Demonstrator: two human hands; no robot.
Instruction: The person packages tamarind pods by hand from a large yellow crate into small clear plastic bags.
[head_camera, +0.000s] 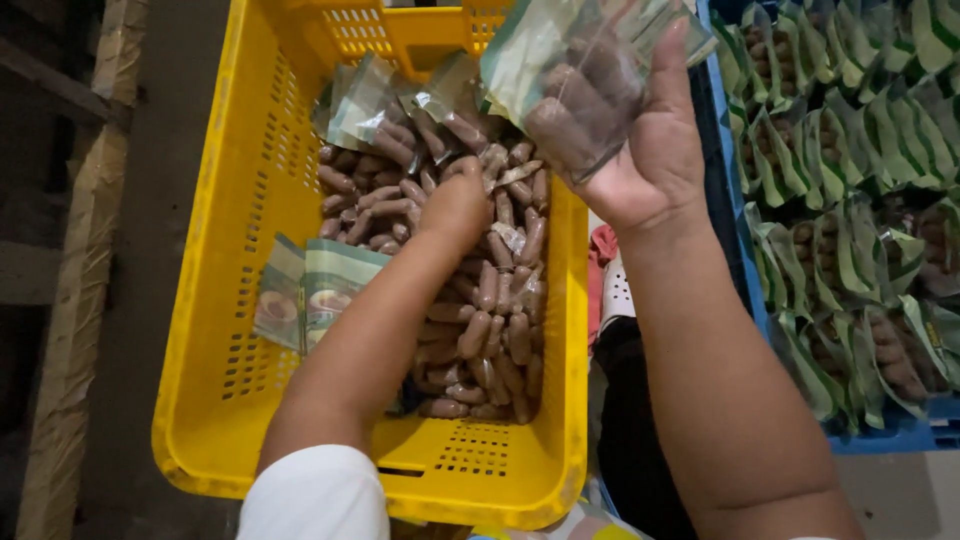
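My right hand holds up a clear-and-green plastic pouch with several brown finger-shaped snacks inside, above the right rim of a yellow crate. My left hand reaches down into the crate and is closed among the pile of loose brown snacks; I cannot see whether it grips any. A stack of flat green pouches stands against the crate's left wall.
More partly filled pouches lie at the crate's far end. A blue crate on the right is packed with rows of filled green pouches. Wooden planks run along the left.
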